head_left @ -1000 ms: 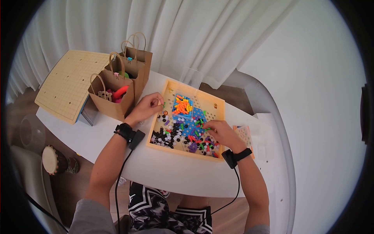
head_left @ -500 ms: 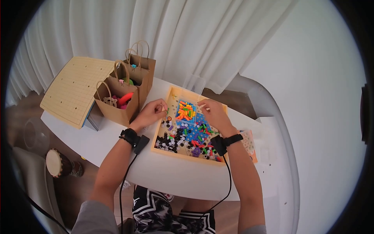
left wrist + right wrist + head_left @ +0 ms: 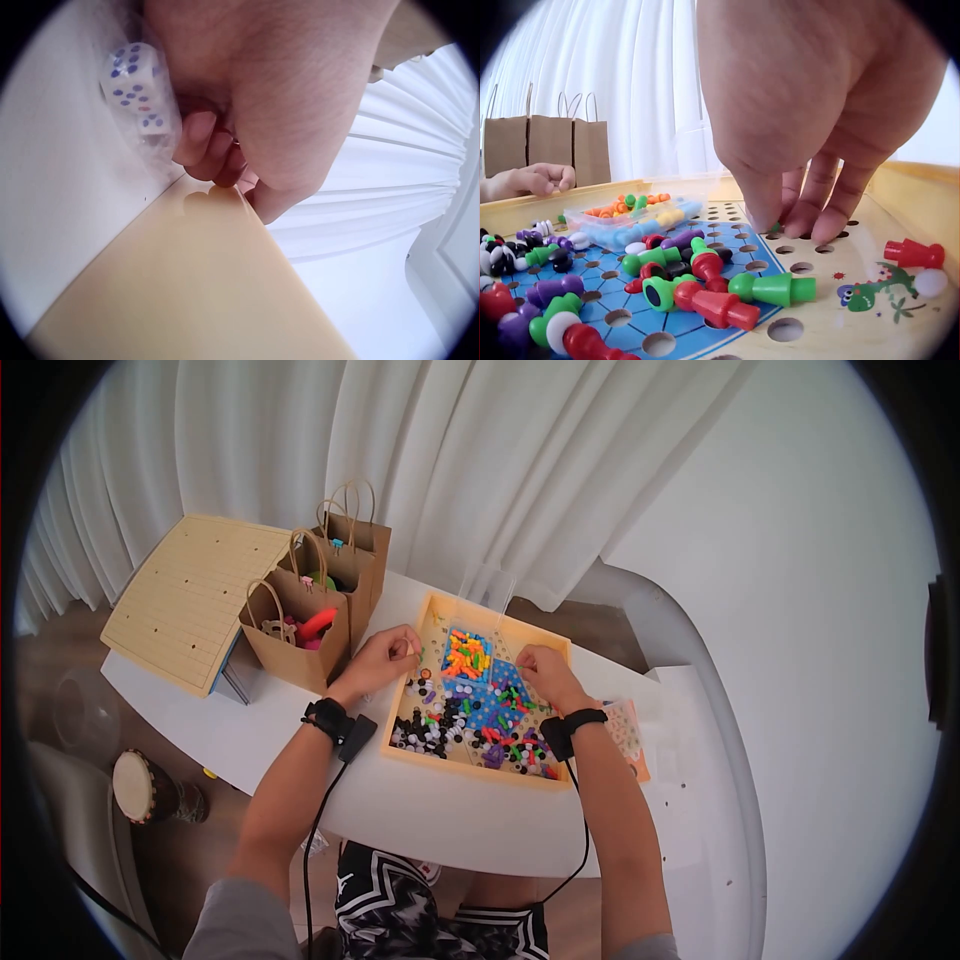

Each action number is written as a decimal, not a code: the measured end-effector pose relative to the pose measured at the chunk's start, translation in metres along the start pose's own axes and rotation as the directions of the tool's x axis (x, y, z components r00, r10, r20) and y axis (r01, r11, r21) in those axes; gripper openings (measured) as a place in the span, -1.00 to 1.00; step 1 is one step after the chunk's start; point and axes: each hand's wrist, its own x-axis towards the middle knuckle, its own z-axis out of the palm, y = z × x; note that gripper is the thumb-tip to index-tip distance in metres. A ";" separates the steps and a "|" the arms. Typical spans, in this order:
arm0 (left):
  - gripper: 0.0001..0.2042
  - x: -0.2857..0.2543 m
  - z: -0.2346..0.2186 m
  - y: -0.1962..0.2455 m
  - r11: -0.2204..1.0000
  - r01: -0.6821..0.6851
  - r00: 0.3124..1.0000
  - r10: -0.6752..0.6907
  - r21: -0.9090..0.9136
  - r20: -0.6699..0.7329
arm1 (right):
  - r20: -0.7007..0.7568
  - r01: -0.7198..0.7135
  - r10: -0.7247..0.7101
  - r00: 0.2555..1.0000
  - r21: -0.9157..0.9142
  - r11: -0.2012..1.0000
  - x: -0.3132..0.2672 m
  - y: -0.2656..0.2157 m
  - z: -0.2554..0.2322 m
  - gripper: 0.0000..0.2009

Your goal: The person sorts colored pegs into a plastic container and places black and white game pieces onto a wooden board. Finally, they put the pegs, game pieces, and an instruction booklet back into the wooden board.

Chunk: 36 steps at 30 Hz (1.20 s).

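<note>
My right hand [image 3: 548,674] is over the right side of a shallow wooden tray [image 3: 470,772]. Between its thumb and fingertips, close to the holed board, a bit of a green peg [image 3: 775,227] shows; the rest is hidden. My left hand [image 3: 384,658] rests at the tray's left rim with its fingers loosely curled. A clear box [image 3: 619,238] of orange, yellow, blue and green pegs stands inside the tray, between the hands. Loose red, green and purple pegs [image 3: 727,300] lie on the blue star pattern, with black and white pieces [image 3: 425,732] at the near left.
Two dice in a clear bag [image 3: 135,79] lie by the left hand. Brown paper bags [image 3: 300,660] and a leaning wooden board [image 3: 195,600] stand to the left. An orange printed sheet [image 3: 628,735] lies right of the tray. A small drum [image 3: 140,788] stands below the table.
My right hand moved from the loose pegs up to the clear box, then to the board right of it. Green now shows among the pegs in the box. My left hand stays at the rim.
</note>
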 end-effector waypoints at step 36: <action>-0.88 -0.001 -0.001 -0.001 1.000 0.001 1.000 -0.001 -0.011 0.019 | 0.173 -0.012 -0.023 0.985 0.198 0.980 -0.036 -0.037 -0.013 -0.86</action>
